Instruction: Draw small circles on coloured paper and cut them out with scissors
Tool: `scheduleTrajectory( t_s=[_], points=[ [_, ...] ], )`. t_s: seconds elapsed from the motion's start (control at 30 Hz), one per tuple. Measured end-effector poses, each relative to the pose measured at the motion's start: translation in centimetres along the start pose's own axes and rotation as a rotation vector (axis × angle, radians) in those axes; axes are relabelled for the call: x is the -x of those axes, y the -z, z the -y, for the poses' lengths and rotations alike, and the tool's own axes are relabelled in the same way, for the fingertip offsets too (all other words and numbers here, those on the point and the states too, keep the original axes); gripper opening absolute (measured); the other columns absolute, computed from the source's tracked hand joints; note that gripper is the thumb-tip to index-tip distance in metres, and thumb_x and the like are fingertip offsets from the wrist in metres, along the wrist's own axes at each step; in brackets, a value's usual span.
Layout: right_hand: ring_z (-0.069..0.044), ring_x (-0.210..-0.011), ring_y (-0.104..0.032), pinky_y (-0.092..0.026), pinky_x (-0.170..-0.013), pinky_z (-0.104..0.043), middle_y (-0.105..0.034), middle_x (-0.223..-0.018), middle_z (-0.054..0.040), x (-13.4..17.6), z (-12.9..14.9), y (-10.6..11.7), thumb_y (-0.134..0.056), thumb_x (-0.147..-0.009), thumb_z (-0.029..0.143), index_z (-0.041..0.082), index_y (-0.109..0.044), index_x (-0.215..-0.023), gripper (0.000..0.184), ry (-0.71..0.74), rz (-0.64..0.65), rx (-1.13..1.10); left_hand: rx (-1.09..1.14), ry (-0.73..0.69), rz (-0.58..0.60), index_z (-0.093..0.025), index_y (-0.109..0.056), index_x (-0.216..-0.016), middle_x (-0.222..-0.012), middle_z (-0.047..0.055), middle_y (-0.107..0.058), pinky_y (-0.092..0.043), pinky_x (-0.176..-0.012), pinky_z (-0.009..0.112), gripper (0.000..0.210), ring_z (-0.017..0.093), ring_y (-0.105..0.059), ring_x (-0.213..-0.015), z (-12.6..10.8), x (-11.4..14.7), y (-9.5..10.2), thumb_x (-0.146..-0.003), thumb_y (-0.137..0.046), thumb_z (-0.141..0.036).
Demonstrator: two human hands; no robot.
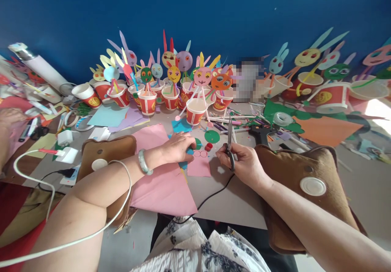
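My left hand [182, 147] reaches down to the table, fingers bent and apart, over small green and blue paper pieces. Just right of its fingertips lies a pink paper piece [199, 168] with round outlines drawn along its top. My right hand [246, 164] is closed around a pair of scissors [230, 139], its blades pointing up and away from me. A small red cap-like thing [208, 147] and a green paper circle [211, 136] lie between the hands. Under my left forearm spreads a large pink sheet [161, 188].
Paper cups [196, 111] with paper rabbit-like figures line the blue wall [195, 15]. Brown cushions [305, 194] flank my arms. A white cable [91, 236] crosses my left arm. A glue gun [262, 133] and tape roll [282, 118] lie right. Another person's hand [10, 119] is far left.
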State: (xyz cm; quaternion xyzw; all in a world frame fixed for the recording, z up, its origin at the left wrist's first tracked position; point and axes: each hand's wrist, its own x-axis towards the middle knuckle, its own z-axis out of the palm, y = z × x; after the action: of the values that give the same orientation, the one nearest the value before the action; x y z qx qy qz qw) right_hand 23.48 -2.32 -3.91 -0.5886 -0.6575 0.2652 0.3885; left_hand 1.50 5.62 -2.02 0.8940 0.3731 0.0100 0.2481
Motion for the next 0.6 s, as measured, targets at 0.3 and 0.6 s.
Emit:
scheduleTrajectory(
  t_s=[0.3,0.6],
  points=[
    [-0.023,-0.074,-0.063,-0.048,-0.073,-0.035,-0.069,-0.072,-0.0046,-0.1,-0.5,-0.2,-0.062,-0.078,0.031,0.021,-0.063,-0.07,0.014,0.06,-0.091,0.157,-0.055,-0.042,-0.193,-0.018,-0.065,-0.088,-0.094,0.007,-0.066,-0.045,-0.089,0.037,0.011,0.023,-0.06,-0.095,0.8,-0.6,-0.2,-0.078,-0.058,-0.015],
    [-0.03,-0.107,-0.058,-0.04,-0.093,-0.042,-0.069,-0.109,-0.0116,-1.1,-2.3,-1.2,-0.055,-0.071,0.013,0.021,-0.061,-0.099,0.03,0.229,0.06,0.298,-0.146,-0.031,-0.139,-0.019,-0.067,-0.087,-0.096,0.008,-0.065,-0.045,-0.087,0.039,0.014,0.026,-0.059,-0.095,2.0,-0.6,0.6,-0.074,-0.063,-0.02]
  ],
)
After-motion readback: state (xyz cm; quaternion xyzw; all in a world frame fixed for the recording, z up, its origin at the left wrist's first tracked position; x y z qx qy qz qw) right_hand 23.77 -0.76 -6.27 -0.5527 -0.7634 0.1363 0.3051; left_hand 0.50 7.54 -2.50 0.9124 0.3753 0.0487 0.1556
